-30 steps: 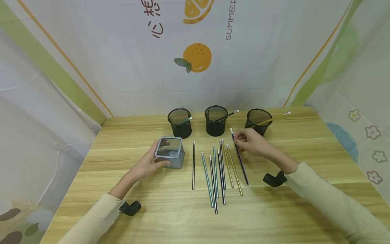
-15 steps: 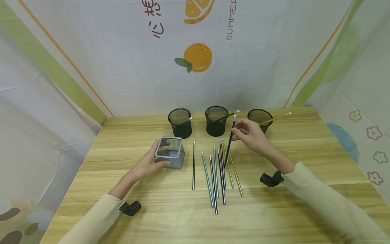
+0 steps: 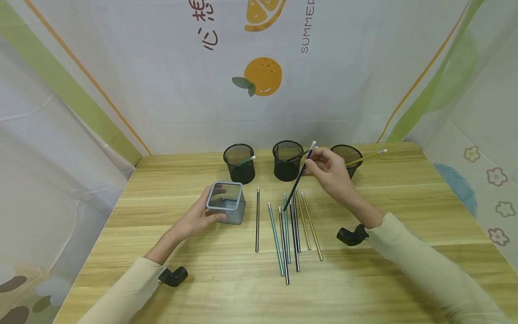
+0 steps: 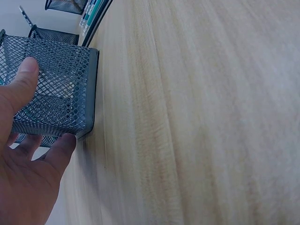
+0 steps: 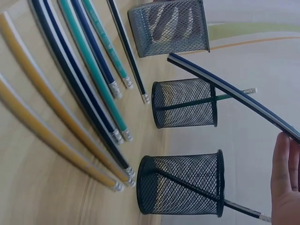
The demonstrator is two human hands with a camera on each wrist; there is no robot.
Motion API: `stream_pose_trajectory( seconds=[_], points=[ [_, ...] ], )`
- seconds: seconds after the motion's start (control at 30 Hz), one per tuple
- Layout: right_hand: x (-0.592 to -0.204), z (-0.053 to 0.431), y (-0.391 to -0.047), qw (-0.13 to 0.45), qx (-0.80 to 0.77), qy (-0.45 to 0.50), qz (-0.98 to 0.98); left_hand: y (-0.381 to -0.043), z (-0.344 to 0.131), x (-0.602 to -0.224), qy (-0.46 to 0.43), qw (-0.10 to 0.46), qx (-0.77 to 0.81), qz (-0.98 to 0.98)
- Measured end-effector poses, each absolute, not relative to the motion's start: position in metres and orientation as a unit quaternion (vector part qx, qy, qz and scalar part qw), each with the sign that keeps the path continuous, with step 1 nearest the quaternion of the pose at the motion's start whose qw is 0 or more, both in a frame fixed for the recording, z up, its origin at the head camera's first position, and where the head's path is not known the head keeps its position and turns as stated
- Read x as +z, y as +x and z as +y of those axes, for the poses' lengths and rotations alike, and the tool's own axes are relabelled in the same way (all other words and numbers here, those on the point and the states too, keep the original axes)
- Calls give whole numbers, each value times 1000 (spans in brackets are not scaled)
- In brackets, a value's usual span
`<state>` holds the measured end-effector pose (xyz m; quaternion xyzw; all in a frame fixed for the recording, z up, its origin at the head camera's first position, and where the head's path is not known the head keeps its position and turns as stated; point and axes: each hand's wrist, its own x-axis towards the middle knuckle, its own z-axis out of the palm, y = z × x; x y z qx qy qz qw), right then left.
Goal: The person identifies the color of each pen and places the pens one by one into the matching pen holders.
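My left hand (image 3: pixel 197 218) grips a grey square mesh pen holder (image 3: pixel 236 215) from its left side, thumb and fingers around the wall; it stands on the table. In the left wrist view the pen holder (image 4: pixel 65 86) is seen close up between thumb and fingers. My right hand (image 3: pixel 331 170) pinches a dark blue pencil (image 3: pixel 298 181) near its eraser end. That pencil is held raised and slanted, its lower end over the loose pencils. In the right wrist view the pencil (image 5: pixel 229 91) crosses in front of the cups, with only part of the right hand (image 5: pixel 287 180) showing.
Several loose pencils, teal (image 3: pixel 276 238), gold (image 3: pixel 311 227) and dark (image 3: pixel 257 220), lie mid-table. Behind them stand three round black mesh cups: the left (image 3: pixel 242 173) holds a teal pencil, the middle (image 3: pixel 285 173) a black one, the right (image 3: pixel 356 170) a gold one.
My right hand has lifted the dark blue pencil off the table and carried it up and left toward the middle cup, tilting it. The left hand and pen holder have stayed still.
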<state>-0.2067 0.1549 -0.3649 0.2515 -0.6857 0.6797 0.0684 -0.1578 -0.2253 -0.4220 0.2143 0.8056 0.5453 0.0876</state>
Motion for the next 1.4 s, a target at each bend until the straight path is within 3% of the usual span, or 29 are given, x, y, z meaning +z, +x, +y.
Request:
stream_pose_trajectory(
  seconds=[1.4],
  points=[
    [-350,112,-208,94,727,279,-621,-159,-226,-424,210,83,539,811]
  ],
)
